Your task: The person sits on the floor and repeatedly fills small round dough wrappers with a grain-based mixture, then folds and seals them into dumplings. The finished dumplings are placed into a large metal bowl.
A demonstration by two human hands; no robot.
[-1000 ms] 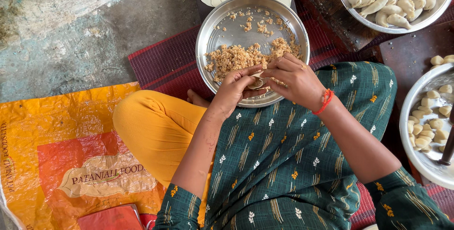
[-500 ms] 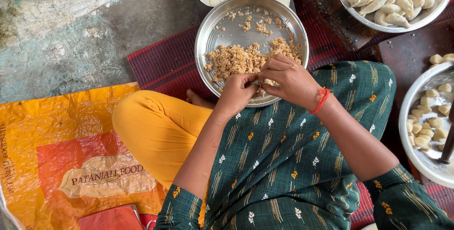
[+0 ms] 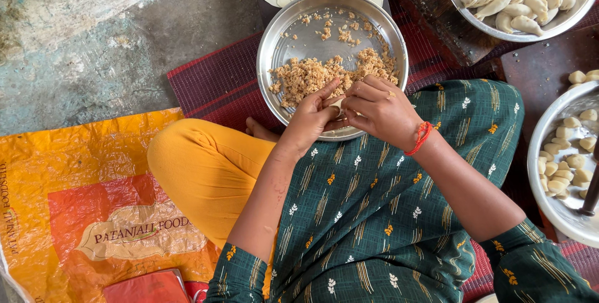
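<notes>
While half a second ago the right hand [image 3: 382,111] lay over the left hand [image 3: 312,116], now both hands pinch a small pale piece of dough [image 3: 337,103] between their fingertips, still at the near rim of the steel plate [image 3: 293,25] of crumbly brown filling [image 3: 312,75], above the green-clad lap.

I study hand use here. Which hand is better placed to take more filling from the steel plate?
Probably right: the right hand lies beside the filling, fingers free, while the left hand cups the dough.
</notes>
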